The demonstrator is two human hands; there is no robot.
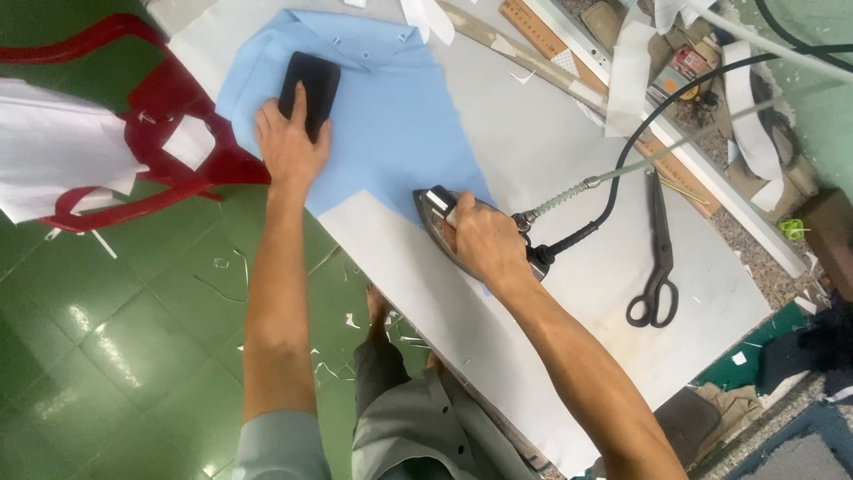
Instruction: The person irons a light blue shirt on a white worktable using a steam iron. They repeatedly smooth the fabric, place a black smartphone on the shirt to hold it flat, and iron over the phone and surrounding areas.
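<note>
Two hands busy | L hand [289, 147] presses black pad [308, 89] on limp, thin blue fabric [391, 124] | R hand [484, 244] grips heavy-looking steam iron [437, 213] by top handle | hold fabric flat, not pinched

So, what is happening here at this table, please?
A person is ironing at a grey table. The right hand grips the handle of an iron that sits on the edge of a light blue cloth. The left hand presses a black block flat on the same cloth, near its collar end. Black scissors lie to the right on the table, untouched, and a red plastic chair stands on the green floor beside it.
</note>
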